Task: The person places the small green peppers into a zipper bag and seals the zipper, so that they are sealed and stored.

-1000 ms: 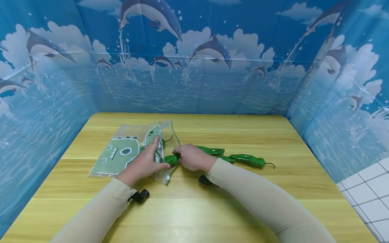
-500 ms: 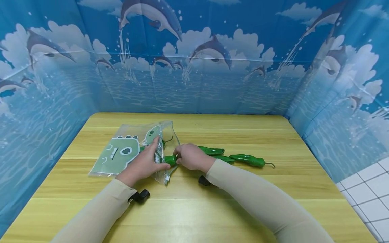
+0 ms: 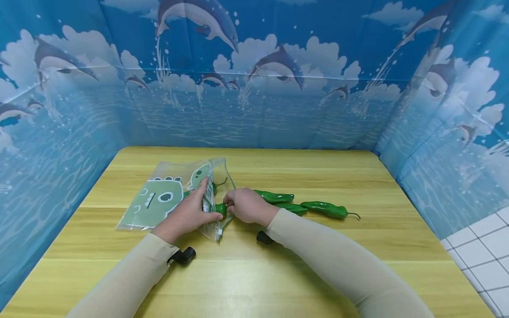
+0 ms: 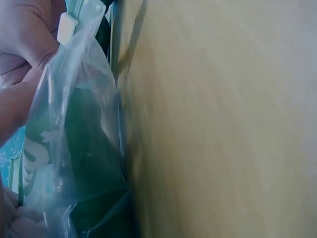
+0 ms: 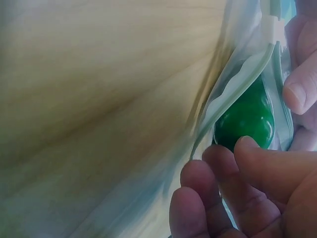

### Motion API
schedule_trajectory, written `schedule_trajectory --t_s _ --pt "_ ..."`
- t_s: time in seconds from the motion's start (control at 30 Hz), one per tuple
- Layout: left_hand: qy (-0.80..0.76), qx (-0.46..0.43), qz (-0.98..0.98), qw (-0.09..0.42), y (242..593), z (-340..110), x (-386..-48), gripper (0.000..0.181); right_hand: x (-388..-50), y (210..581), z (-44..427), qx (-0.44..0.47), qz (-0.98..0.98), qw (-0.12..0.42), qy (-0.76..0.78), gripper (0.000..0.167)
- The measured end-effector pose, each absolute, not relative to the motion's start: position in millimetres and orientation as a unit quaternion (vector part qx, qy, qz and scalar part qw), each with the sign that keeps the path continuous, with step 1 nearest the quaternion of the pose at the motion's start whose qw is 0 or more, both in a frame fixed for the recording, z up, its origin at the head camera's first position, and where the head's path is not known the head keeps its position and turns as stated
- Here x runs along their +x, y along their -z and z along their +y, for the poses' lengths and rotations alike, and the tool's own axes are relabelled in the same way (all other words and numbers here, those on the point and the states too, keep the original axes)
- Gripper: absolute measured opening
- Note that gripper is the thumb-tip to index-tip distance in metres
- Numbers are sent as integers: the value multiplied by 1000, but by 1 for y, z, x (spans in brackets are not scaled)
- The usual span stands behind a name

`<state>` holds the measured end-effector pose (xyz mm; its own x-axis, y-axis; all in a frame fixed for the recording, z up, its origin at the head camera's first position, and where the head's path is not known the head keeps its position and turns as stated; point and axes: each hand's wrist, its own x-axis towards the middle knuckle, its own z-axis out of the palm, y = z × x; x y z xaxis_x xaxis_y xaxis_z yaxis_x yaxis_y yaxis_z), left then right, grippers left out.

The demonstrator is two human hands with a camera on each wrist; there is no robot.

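Observation:
In the head view a clear slider zip bag (image 3: 155, 196) with a green cartoon print lies on the left of the table, its mouth facing right. My left hand (image 3: 191, 210) grips it near the mouth, thumb toward me and fingers on the far side. My right hand (image 3: 248, 206) pinches the end of a green pepper (image 5: 250, 116), which sits mostly inside the mouth. The right wrist view shows thumb and fingertips at that end and the white slider (image 5: 270, 29) above. Through the plastic in the left wrist view, a green shape (image 4: 91, 144) shows dimly.
Right of my right hand lie more green peppers, one at the back (image 3: 276, 197), one partly behind the wrist (image 3: 293, 207) and one with its stem pointing right (image 3: 324, 209). A dolphin-print curtain (image 3: 254, 110) stands behind the wooden table (image 3: 278, 274).
My right hand has shifted slightly left, and the pepper has gone deeper into the bag, with less of it showing. The left hand and bag stay nearly still.

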<state>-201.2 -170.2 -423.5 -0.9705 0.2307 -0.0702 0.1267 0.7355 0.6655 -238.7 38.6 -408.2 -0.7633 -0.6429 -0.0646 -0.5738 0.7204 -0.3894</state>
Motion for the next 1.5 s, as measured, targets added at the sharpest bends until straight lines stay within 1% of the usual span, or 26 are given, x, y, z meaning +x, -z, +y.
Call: schedule_trajectory --t_s 0.23,0.53,0.8,1.03,1.3,1.5 --pt "-348 95 930 76 423 -170 -201 126 -239 409 39 -328 921 104 184 24" --pt "-345 97 931 73 425 -170 -201 125 -237 408 31 -328 926 88 165 20" --pt "-347 96 930 73 425 -169 -201 125 -237 409 30 -319 927 92 173 18" --pt "-350 96 929 75 425 -170 -202 125 -240 412 31 -326 915 120 204 20" --pt "-332 99 936 67 426 -172 -203 126 -243 413 32 -354 897 161 211 27" --pt "-341 99 932 69 424 -169 -203 126 -243 404 39 -343 898 157 224 30"
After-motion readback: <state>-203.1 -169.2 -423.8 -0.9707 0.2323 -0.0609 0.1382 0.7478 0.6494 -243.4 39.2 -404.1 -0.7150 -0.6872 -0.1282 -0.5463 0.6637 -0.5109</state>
